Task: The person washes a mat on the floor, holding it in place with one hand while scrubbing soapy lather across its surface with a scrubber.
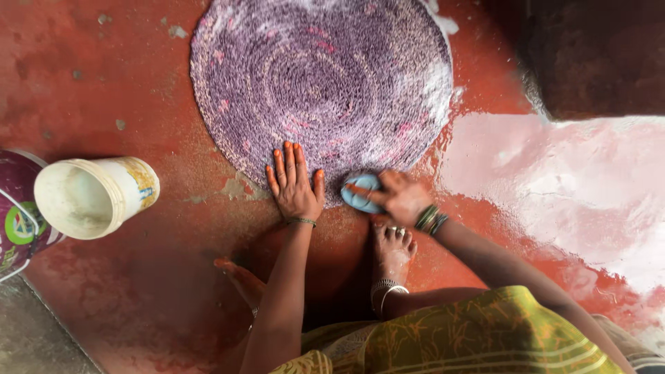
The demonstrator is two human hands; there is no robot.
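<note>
A round purple braided mat lies on the wet red floor, with white soap foam along its right edge. My left hand presses flat on the mat's near edge, fingers apart, holding nothing. Just to its right, my right hand grips a light blue scrub brush that rests on the mat's near rim. My bare feet stand just below the hands; the right foot is close under the brush.
A cream plastic bucket lies tipped at the left, beside a purple container at the frame edge. Soapy water shines on the floor at the right. A dark recess sits at the top right.
</note>
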